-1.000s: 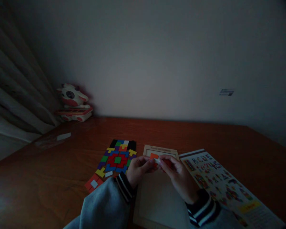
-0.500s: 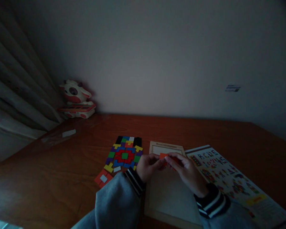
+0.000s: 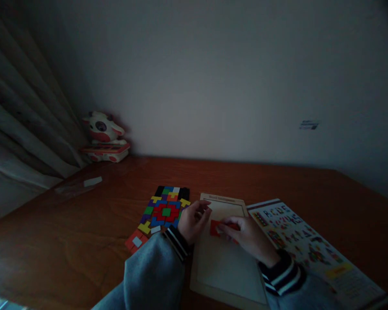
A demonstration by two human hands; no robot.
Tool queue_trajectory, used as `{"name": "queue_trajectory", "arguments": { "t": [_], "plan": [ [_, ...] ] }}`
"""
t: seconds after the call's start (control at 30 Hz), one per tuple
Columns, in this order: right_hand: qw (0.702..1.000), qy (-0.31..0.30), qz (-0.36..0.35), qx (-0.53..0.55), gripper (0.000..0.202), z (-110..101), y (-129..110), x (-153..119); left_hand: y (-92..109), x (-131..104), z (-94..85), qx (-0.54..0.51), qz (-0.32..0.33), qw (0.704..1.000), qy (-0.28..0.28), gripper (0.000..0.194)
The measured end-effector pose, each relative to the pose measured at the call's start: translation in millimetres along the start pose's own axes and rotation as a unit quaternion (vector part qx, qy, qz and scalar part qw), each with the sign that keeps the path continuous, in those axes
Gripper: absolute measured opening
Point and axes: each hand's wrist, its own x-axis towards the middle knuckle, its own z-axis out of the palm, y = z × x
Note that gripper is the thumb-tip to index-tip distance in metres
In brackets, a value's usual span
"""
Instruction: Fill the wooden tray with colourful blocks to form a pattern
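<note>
My right hand point(image 3: 250, 237) pinches a flat red puzzle piece point(image 3: 214, 228) over the wooden puzzle tray point(image 3: 226, 267). Part of the piece is hidden behind its fingers, and I cannot tell whether it touches the tray. My left hand point(image 3: 192, 220) is at the tray's left edge, fingers loosely bent and apart from the thumb, with nothing in it. Left of it lies a pattern of coloured blocks point(image 3: 166, 212), red and green in the middle, with blue, yellow, purple and black around. A white block point(image 3: 155, 229) sits just below.
Orange-red blocks point(image 3: 129, 244) with a white one on or between them lie at the pattern's lower left. A printed pattern sheet point(image 3: 305, 241) lies right of the tray. A cow-shaped toy keyboard point(image 3: 105, 137) stands at the back left, near a curtain point(image 3: 26, 112).
My left hand has let go of the red piece and drawn slightly left. My right hand has brought the piece lower and nearer, over the tray.
</note>
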Motion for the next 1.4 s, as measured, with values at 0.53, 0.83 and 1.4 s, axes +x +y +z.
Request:
{"name": "queue_trajectory", "arguments": {
  "t": [0.53,0.83,1.4],
  "plan": [
    [0.983,0.09,-0.08,-0.139,0.014,-3,-12,-3,-7,-3,-1.7,0.197,0.239,0.944,-0.114,0.018],
    [0.981,0.119,-0.103,-0.114,0.014,-1,6,3,-9,-4,-3.1,0.247,0.245,0.929,-0.124,0.021],
    [0.968,0.024,-0.192,-0.161,0.02,-15,22,2,-2,-5,-7.8,0.281,0.234,0.919,-0.145,0.028]
  ]
}}
